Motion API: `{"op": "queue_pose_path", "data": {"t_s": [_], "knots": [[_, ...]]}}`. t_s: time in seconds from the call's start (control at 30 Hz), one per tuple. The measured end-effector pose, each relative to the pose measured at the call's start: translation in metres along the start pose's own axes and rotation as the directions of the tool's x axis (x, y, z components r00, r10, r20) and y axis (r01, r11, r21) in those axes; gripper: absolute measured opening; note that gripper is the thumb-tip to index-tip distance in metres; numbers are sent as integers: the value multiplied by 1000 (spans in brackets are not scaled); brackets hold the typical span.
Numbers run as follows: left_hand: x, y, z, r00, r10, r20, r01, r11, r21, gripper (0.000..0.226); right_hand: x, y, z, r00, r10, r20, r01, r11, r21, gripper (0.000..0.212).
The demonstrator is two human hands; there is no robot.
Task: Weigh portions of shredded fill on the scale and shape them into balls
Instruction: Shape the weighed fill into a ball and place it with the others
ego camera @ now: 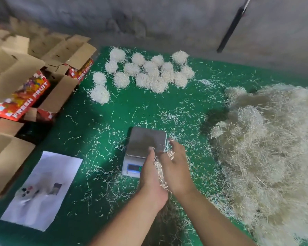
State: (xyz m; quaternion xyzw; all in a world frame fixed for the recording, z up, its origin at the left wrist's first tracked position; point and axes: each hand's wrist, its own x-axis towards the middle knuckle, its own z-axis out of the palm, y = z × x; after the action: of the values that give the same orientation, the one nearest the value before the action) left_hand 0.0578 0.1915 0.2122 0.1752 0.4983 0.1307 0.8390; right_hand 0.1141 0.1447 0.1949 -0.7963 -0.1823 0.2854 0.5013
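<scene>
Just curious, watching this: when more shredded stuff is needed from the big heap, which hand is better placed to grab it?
Probably the right hand. The big heap lies on its side, while the left hand sits by the scale and would have to cross over. Both currently press a portion of fill between them.

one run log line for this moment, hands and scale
left hand + right hand: pressing fill portion between palms | scale: platform bare | finished balls: clustered at back | loose pile: right
</scene>
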Motion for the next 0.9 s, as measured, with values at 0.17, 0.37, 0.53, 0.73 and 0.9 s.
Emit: {"op": "queue_pose_path", "data": {"t_s": [0.17,0.37,0.53,0.73,0.9], "knots": [[15,13,6,988,148,43,-154,959,238,51,15,-10,9,988,143,54,-149,980,132,65],[35,30,5,928,366,-65,-339,906,252,34,12,-26,12,928,317,194,-370,835,408,113],[45,40,9,871,489,55,-469,791,394,23,22,-35,2,855,297,425,-514,586,626,114],[41,29,12,685,666,295,-656,388,648,15,30,-31,0,814,393,427,-576,463,673,90],[44,28,10,672,646,361,-637,257,726,33,29,-34,1,834,426,350,-538,492,684,43]]}}
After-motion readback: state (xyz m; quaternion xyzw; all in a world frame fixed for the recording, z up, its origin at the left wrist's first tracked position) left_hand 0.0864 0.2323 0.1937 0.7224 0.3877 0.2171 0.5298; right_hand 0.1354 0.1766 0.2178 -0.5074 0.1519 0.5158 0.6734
